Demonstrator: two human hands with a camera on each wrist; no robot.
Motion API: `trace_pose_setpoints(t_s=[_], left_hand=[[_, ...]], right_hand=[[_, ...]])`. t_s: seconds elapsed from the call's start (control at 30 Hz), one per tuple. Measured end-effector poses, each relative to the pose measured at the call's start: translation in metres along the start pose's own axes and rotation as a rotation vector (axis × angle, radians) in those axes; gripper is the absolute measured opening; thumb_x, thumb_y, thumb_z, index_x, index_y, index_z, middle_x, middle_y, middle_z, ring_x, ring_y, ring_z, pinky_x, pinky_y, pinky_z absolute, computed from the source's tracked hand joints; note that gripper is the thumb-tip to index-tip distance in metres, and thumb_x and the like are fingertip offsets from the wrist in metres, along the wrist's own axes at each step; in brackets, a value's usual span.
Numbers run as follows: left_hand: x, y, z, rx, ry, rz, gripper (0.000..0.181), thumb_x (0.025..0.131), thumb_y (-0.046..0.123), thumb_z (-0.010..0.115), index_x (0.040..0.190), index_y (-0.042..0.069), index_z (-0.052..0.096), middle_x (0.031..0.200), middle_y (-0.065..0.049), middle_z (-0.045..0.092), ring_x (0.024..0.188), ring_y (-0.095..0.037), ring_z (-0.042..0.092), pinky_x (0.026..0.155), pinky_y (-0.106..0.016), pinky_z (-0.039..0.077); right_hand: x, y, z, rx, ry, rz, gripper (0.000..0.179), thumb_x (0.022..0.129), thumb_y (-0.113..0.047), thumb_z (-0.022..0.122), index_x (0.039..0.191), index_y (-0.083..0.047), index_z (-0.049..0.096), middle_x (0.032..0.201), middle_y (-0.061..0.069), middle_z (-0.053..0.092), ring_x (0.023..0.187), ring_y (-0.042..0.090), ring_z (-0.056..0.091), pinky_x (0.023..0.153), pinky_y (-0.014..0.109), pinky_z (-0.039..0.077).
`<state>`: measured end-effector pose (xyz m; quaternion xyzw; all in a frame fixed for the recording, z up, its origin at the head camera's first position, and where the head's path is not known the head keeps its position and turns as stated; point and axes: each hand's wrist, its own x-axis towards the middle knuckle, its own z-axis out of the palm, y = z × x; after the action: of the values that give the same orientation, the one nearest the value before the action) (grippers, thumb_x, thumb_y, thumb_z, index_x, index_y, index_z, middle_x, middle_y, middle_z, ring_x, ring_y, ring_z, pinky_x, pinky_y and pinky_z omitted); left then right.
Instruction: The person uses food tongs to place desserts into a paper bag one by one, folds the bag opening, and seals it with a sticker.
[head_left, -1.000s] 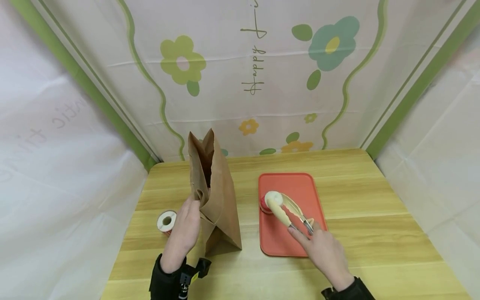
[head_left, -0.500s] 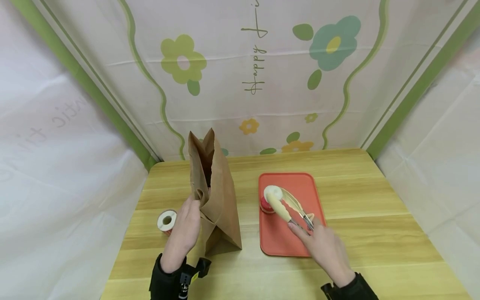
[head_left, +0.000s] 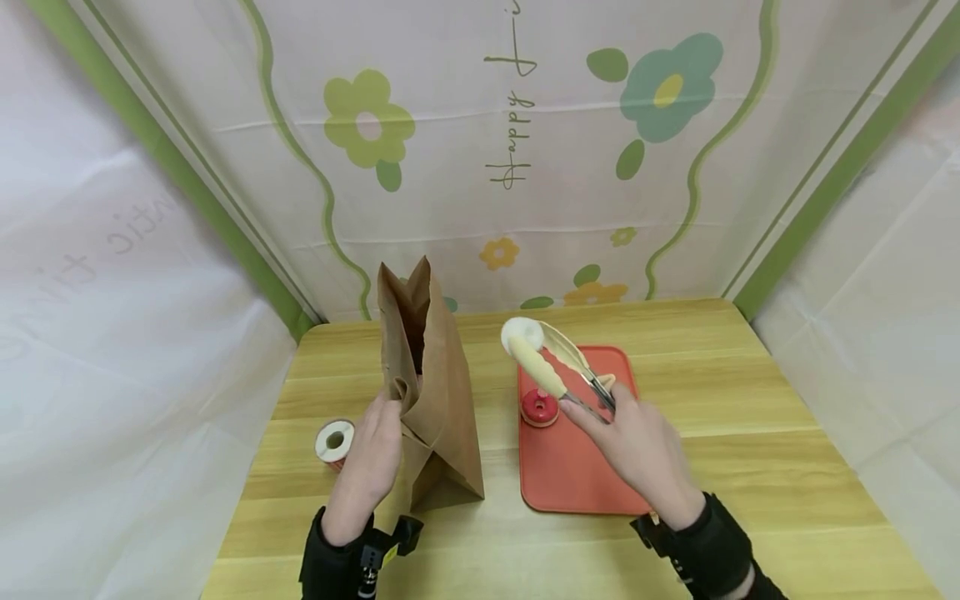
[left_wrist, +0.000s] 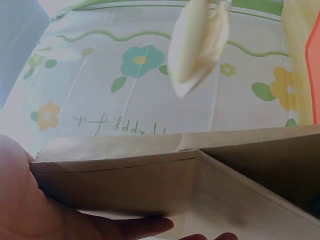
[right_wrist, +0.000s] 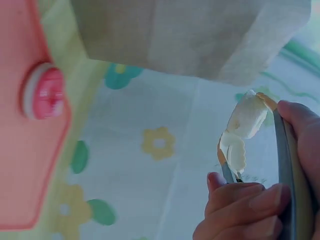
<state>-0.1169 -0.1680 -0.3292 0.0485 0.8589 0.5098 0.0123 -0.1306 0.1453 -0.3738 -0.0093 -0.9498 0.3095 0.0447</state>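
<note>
My right hand (head_left: pixel 647 450) grips a pair of tongs (head_left: pixel 542 371) with cream-coloured tips and metal arms. Between the tips is a white-iced donut (head_left: pixel 523 333), raised above the far left part of the red tray (head_left: pixel 585 475). A red-iced donut (head_left: pixel 540 407) lies on the tray's left side. My left hand (head_left: pixel 369 450) holds the near-left edge of an upright brown paper bag (head_left: pixel 442 400), whose top stands open. In the left wrist view, the thumb and fingers (left_wrist: pixel 145 227) are at the bag's rim. What the bag contains is hidden.
A roll of white labels (head_left: pixel 333 442) stands left of the bag, beside my left wrist. The wooden table (head_left: pixel 750 450) ends at a flower-printed cloth wall (head_left: pixel 465 208) at the back, with white cloth on both sides.
My right hand has lifted the white-iced donut with the tongs, away from me and slightly left. The red-iced donut now shows fully on the tray. My left hand and the bag stay still.
</note>
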Motion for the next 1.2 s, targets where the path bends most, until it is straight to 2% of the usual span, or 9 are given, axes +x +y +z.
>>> trace_pose_setpoints(t_s=[0.1, 0.23, 0.33, 0.53, 0.7, 0.9, 1.03, 1.2], left_hand=[[0.000, 0.000, 0.000, -0.006, 0.004, 0.007, 0.051, 0.109, 0.022, 0.017, 0.152, -0.004, 0.028, 0.152, -0.024, 0.031, 0.136, -0.035, 0.032, 0.107, -0.052, 0.025], [0.000, 0.000, 0.000, -0.009, 0.006, -0.001, 0.052, 0.109, 0.024, 0.018, 0.152, -0.002, 0.028, 0.152, -0.022, 0.032, 0.137, -0.033, 0.032, 0.108, -0.051, 0.025], [-0.001, 0.000, 0.000, -0.013, 0.000, 0.002, 0.052, 0.109, 0.026, 0.017, 0.153, -0.001, 0.027, 0.153, -0.022, 0.031, 0.138, -0.033, 0.031, 0.108, -0.051, 0.025], [-0.001, 0.001, 0.001, -0.025, -0.003, 0.021, 0.053, 0.110, 0.028, 0.016, 0.154, 0.001, 0.024, 0.155, -0.021, 0.028, 0.141, -0.035, 0.026, 0.110, -0.053, 0.022], [-0.001, 0.001, 0.002, 0.011, 0.016, 0.016, 0.053, 0.110, 0.029, 0.017, 0.154, 0.001, 0.028, 0.153, -0.020, 0.033, 0.139, -0.035, 0.030, 0.109, -0.055, 0.026], [-0.002, 0.002, 0.001, 0.014, 0.029, -0.001, 0.054, 0.110, 0.031, 0.019, 0.153, 0.001, 0.031, 0.151, -0.019, 0.036, 0.138, -0.033, 0.032, 0.109, -0.054, 0.026], [-0.002, 0.002, 0.002, 0.021, 0.028, 0.003, 0.054, 0.109, 0.030, 0.018, 0.152, 0.000, 0.031, 0.149, -0.021, 0.038, 0.135, -0.033, 0.035, 0.107, -0.053, 0.028], [-0.002, -0.001, 0.001, 0.019, 0.024, 0.005, 0.054, 0.110, 0.032, 0.018, 0.153, 0.002, 0.030, 0.150, -0.019, 0.037, 0.135, -0.031, 0.036, 0.106, -0.050, 0.029]], right_hand=[[0.008, -0.017, -0.009, 0.020, -0.002, -0.050, 0.071, 0.082, -0.080, 0.048, 0.087, -0.010, 0.048, 0.057, -0.001, 0.031, 0.045, 0.018, 0.033, 0.044, 0.031, 0.024], [0.020, -0.043, -0.020, 0.012, -0.007, -0.106, 0.076, 0.082, -0.081, 0.046, 0.100, -0.008, 0.054, 0.057, 0.000, 0.033, 0.045, 0.019, 0.035, 0.043, 0.033, 0.027], [0.026, -0.062, -0.027, -0.003, 0.001, -0.165, 0.078, 0.081, -0.083, 0.044, 0.104, -0.009, 0.055, 0.059, 0.001, 0.036, 0.047, 0.018, 0.038, 0.044, 0.034, 0.030], [0.035, -0.096, -0.028, -0.005, 0.020, -0.302, 0.073, 0.079, -0.084, 0.045, 0.087, -0.012, 0.049, 0.056, -0.003, 0.030, 0.046, 0.014, 0.030, 0.043, 0.032, 0.026], [0.039, -0.119, -0.018, -0.069, 0.025, -0.384, 0.075, 0.081, -0.084, 0.043, 0.089, -0.010, 0.051, 0.054, -0.003, 0.039, 0.041, 0.013, 0.036, 0.038, 0.031, 0.032], [0.041, -0.134, -0.007, -0.196, 0.029, -0.376, 0.072, 0.082, -0.079, 0.051, 0.092, -0.007, 0.055, 0.055, 0.000, 0.046, 0.040, 0.016, 0.042, 0.037, 0.032, 0.035], [0.041, -0.136, -0.004, -0.279, 0.070, -0.383, 0.073, 0.082, -0.077, 0.055, 0.090, -0.005, 0.056, 0.053, 0.000, 0.045, 0.037, 0.015, 0.041, 0.035, 0.030, 0.034], [0.040, -0.137, -0.005, -0.331, 0.137, -0.428, 0.071, 0.082, -0.077, 0.054, 0.082, -0.006, 0.053, 0.050, -0.001, 0.041, 0.035, 0.013, 0.038, 0.033, 0.028, 0.031]])
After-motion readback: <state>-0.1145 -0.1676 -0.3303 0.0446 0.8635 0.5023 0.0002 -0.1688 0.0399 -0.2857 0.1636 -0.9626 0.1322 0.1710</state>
